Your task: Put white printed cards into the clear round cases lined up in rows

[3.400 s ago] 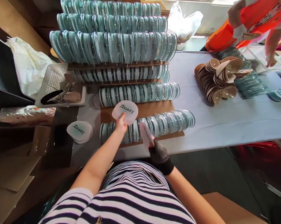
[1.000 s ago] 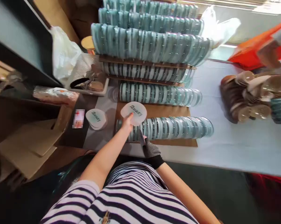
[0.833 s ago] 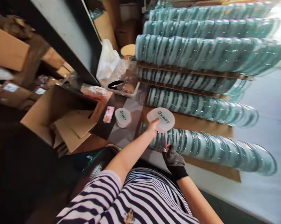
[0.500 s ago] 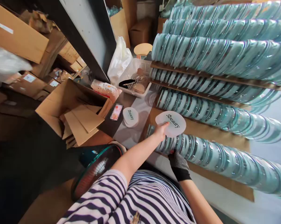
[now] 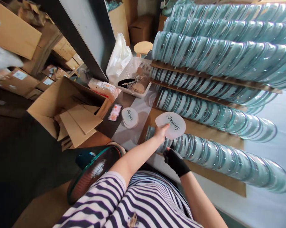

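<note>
My bare left hand (image 5: 160,133) pinches the lower left edge of a flat white rounded sheet (image 5: 175,122) printed with "beauty", thumb on top. The sheet is held over the left part of the front row of round glass discs (image 5: 219,152). My right hand (image 5: 175,161), in a black glove with bare fingertips, is just below the sheet at the near side of that row. Its fingers are curled together, and whatever is between them is hidden. A small stack of similar printed sheets (image 5: 130,118) lies on the table left of my left hand.
More rows of glass discs (image 5: 216,60) stand behind, on brown strips. A white perforated basket (image 5: 146,66) holds odds and ends. An open carton (image 5: 45,107) with cardboard pieces and a fan (image 5: 95,171) are at my left.
My right hand has moved left along the front row and turned, so the glove's black side now shows. My left hand still holds the printed sheet. The whole view has shifted slightly.
</note>
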`<state>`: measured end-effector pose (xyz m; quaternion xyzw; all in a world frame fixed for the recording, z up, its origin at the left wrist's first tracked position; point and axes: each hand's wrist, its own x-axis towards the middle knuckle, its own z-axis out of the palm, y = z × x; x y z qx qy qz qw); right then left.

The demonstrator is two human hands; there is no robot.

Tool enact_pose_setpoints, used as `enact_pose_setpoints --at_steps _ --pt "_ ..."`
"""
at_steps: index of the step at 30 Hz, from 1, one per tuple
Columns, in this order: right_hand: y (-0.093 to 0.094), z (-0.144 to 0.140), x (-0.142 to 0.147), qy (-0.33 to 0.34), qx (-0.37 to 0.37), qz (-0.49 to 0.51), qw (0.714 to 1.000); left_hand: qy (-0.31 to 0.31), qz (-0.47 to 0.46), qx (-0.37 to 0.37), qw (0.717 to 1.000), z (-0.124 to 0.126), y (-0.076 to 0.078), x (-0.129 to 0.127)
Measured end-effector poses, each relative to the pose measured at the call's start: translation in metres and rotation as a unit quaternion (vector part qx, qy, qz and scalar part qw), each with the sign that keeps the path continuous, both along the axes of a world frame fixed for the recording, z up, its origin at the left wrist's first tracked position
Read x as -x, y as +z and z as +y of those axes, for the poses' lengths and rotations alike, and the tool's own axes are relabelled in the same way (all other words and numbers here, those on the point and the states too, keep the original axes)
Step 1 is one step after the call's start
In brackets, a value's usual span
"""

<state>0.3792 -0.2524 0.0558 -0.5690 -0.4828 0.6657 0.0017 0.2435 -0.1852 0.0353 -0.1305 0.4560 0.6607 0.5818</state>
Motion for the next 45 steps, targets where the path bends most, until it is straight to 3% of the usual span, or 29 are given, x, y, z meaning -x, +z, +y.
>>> enact_pose_setpoints --at_steps 3,5,10,13,16,21,26,28,30,32,36,38,42,45 --pt "0.010 0.015 -0.006 0.007 0.151 -0.028 0.988 0.012 0.023 0.004 1.000 0.000 -0.001 -0.002" --pt "0.022 0.024 -0.008 0.033 0.171 -0.033 0.984 0.022 0.036 0.015 0.999 0.001 -0.001 -0.002" --pt "0.046 0.017 0.009 -0.069 0.003 0.013 0.998 0.031 0.062 0.022 0.997 0.005 -0.005 -0.005" --pt "0.051 0.012 0.011 -0.050 -0.040 -0.034 0.997 0.023 0.094 0.028 0.995 0.000 -0.006 -0.008" --pt "0.061 0.031 -0.004 -0.027 -0.109 -0.095 0.989 0.003 0.130 0.019 0.991 -0.007 -0.001 -0.012" --pt "0.084 0.076 -0.019 -0.048 -0.339 -0.175 0.923 -0.036 0.153 -0.006 0.988 -0.023 0.018 -0.013" --pt "0.088 0.054 0.006 0.054 -0.494 -0.151 0.855 -0.051 0.169 0.010 0.984 -0.035 0.036 -0.006" --pt "0.082 0.042 0.016 0.033 -0.470 -0.120 0.874 -0.054 0.150 0.011 0.987 -0.038 0.041 -0.005" --pt "0.074 0.039 0.022 0.010 -0.392 -0.109 0.913 -0.049 0.136 0.002 0.990 -0.040 0.045 -0.005" --pt "0.068 0.040 0.020 -0.008 -0.347 -0.123 0.930 -0.042 0.124 -0.007 0.991 -0.039 0.046 -0.003" --pt "0.071 0.022 -0.009 -0.064 -0.397 -0.224 0.888 0.026 0.098 0.004 0.995 -0.027 0.040 0.023" --pt "0.075 -0.007 -0.025 0.001 -0.390 -0.261 0.883 0.061 0.087 0.020 0.994 -0.019 0.033 0.043" --pt "0.074 -0.064 -0.027 0.230 -0.277 -0.267 0.894 0.054 0.048 0.059 0.996 -0.011 0.017 0.065" --pt "0.068 -0.072 -0.005 0.284 -0.226 -0.290 0.885 0.048 0.042 0.060 0.996 -0.013 0.009 0.063"
